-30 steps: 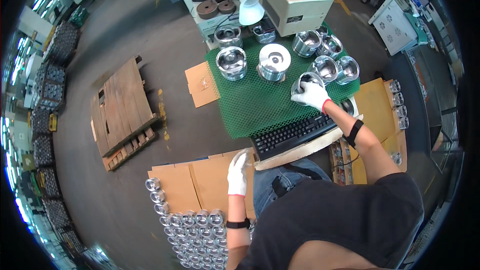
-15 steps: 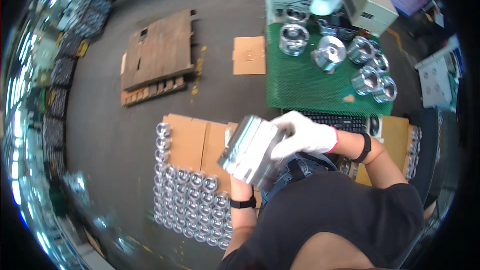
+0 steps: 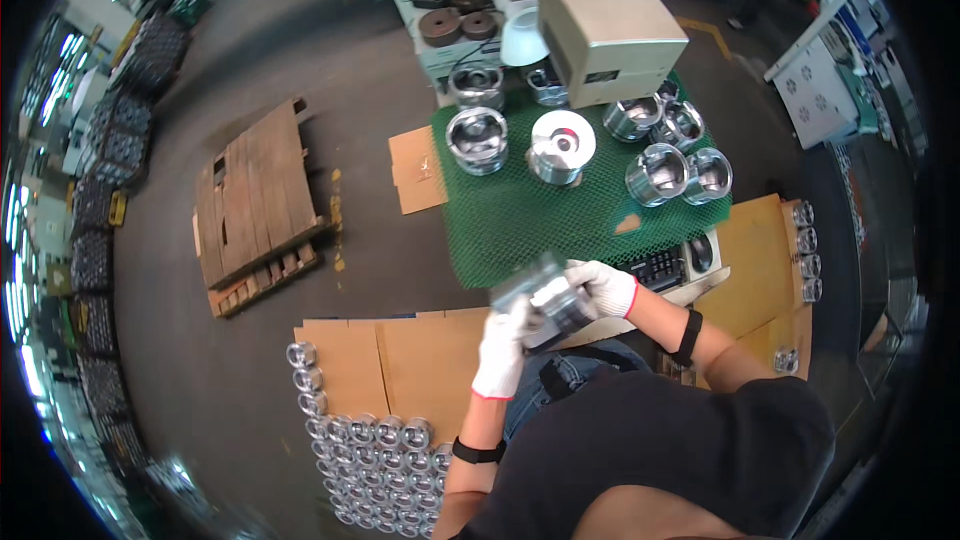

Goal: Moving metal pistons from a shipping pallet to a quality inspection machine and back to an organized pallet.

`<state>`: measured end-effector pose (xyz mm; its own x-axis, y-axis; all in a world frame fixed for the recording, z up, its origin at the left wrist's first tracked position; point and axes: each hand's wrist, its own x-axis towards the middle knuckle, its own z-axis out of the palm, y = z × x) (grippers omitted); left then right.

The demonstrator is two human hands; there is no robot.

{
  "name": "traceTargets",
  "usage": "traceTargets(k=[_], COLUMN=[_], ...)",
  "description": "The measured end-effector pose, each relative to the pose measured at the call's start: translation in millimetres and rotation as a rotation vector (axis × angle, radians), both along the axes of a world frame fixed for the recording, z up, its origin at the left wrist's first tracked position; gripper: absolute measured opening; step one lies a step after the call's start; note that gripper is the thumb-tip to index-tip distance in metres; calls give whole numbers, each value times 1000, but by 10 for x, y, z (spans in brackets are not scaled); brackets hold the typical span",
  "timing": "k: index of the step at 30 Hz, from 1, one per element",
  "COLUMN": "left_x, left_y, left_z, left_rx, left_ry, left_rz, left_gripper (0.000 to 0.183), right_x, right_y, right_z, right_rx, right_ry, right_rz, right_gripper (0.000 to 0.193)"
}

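Note:
Between my two white-gloved hands is a shiny metal piston (image 3: pixel 543 302), blurred by motion and held in front of my waist. My left hand (image 3: pixel 503 348) grips its near left side, and my right hand (image 3: pixel 606 288) closes on its right end. Beyond it, on a green mesh mat (image 3: pixel 490 230), stand several more pistons; one has its pale crown up (image 3: pixel 561 146), while another shows its hollow open side (image 3: pixel 477 140). A further group of pistons (image 3: pixel 657 175) sits at the mat's right.
Rows of pistons (image 3: pixel 390 460) cover part of the cardboard (image 3: pixel 430 360) at lower left. A keyboard (image 3: pixel 655 268) and mouse (image 3: pixel 701 253) lie by the mat's near edge. A beige box (image 3: pixel 610 30) stands behind, and a wooden pallet (image 3: pixel 262 190) lies on the floor at left.
The view has swung, so the mat sits further left. The piston has turned and appears farther from the camera. My left hand, hidden behind it before, now shows on its near side.

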<state>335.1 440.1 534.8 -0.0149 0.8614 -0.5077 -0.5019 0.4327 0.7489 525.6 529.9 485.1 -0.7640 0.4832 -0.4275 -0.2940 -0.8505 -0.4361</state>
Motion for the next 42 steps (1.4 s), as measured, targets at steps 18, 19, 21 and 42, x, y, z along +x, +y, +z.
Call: traceTargets(k=[18,19,21,42], left_x=[641,604,107,-692], left_y=[2517,2397,2020,-1740], left_z=[-1346,-1284,-1825,-1204], left_rx=[140,184,115,-272], left_ry=[-225,-106,27,24], left_rz=[-81,-133,-95,590], left_gripper=[96,93,92,96], right_x=[1735,1653,1077,57], right_y=[-278,-141,332,1972], right_z=[-382,-397,-72,-383], right_rx=[-234,-129,0,500], right_ry=[-651,-609,-523,-680], right_rz=[-637,-580,-496,-573], right_gripper=[24,26,32,32])
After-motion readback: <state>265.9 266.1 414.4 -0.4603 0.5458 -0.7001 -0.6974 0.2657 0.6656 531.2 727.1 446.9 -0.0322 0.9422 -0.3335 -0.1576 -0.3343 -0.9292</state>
